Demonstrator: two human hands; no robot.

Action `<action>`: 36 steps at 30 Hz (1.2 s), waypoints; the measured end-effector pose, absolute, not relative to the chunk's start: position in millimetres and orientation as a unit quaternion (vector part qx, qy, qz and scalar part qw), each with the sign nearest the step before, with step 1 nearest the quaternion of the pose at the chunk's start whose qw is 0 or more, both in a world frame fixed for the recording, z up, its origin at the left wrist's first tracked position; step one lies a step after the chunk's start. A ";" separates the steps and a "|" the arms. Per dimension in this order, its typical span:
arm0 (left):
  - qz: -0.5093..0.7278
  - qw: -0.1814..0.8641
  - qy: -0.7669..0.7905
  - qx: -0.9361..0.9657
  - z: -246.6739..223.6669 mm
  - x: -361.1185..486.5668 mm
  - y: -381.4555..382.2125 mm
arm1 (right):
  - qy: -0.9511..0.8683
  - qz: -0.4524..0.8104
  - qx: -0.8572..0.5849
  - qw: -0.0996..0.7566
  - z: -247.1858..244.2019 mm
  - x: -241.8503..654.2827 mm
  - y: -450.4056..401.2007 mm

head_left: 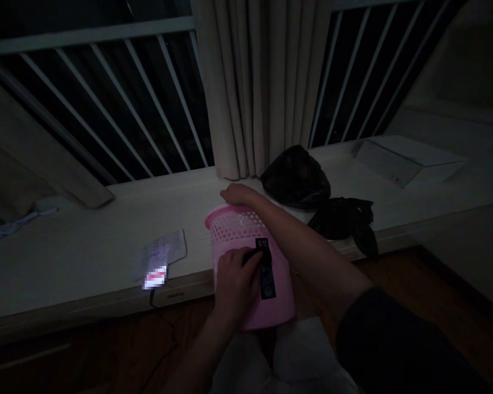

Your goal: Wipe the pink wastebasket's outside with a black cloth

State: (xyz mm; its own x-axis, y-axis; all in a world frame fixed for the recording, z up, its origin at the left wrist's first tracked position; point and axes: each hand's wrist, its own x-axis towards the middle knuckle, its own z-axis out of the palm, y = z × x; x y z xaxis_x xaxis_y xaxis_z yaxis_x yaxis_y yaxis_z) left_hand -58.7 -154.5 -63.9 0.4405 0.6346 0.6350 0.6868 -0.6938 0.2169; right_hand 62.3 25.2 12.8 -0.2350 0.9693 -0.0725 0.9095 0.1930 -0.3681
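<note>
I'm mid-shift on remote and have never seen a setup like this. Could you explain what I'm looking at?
There is no machine here: these are a person's two bare hands. The single picture comes from a camera worn on the head, looking forward and down.

The pink bin is in front of the person. The left hand is at its front, holding a dark item over the label; it is too dim to name. The right hand is at the far rim; whether it grips is unclear.

On the pale ledge lie papers to the left, and to the right a large black bag, a smaller black bag and a white box.
</note>
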 end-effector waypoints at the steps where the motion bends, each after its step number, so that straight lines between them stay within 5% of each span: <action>1: -0.366 0.039 -0.397 -0.840 -64.4 -57.5 -155.3 | -0.766 0.170 -0.613 0.093 12.8 62.2 24.8; 36: -0.363 0.050 -0.353 -0.861 -68.1 -51.6 -174.3 | -0.760 0.159 -0.622 0.104 14.2 63.9 20.7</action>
State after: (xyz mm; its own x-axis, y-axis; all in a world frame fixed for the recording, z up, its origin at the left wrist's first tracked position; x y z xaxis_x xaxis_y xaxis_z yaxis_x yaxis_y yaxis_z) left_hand -51.6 -174.3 -68.1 0.4870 0.5713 0.6606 0.6433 -0.7462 0.1711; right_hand 63.9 20.7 14.2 -0.2042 0.9782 -0.0386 0.9119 0.1757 -0.3709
